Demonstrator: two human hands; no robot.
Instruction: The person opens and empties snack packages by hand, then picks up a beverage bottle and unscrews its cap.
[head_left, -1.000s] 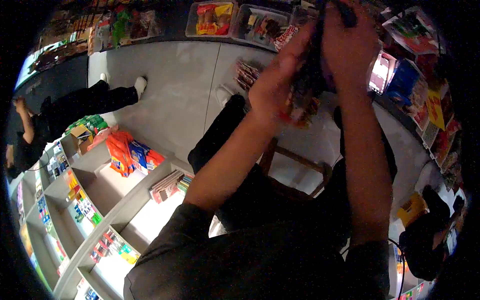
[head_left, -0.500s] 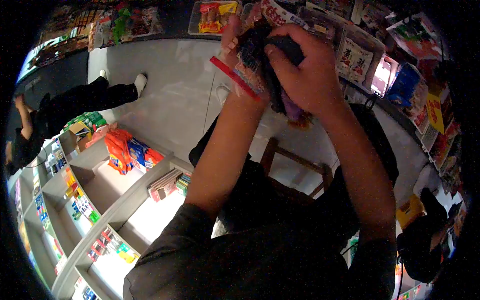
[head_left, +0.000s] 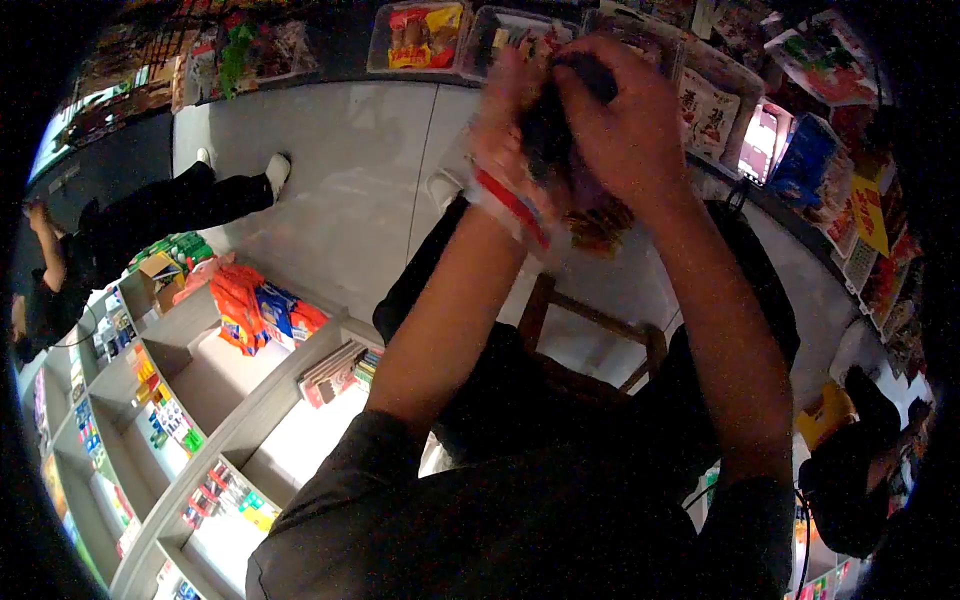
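A dark bundle [head_left: 548, 130] is between my two hands in front of my chest; its kind is too dark and blurred to make out. My right hand [head_left: 635, 125] is closed around its right side. Against the left side is my left hand [head_left: 503, 120], its fingers smeared by motion. A red strip [head_left: 512, 205] with pale, see-through edges crosses my left wrist. Below the hands shows a yellow and red packet-like piece [head_left: 598, 232], partly hidden.
Trays of packets [head_left: 420, 40] line the counter ahead, with a lit phone [head_left: 764, 143] at right. A wooden stool [head_left: 600, 318] stands below my arms. Shelves with orange bags [head_left: 240, 305] are at left, where a person in black [head_left: 150, 215] stands. Another person's dark clothing [head_left: 850, 490] shows at right.
My left hand has shifted right and turned, its fingers now blurred. The red strip has moved down and right with the wrist. More of the yellow and red piece shows below.
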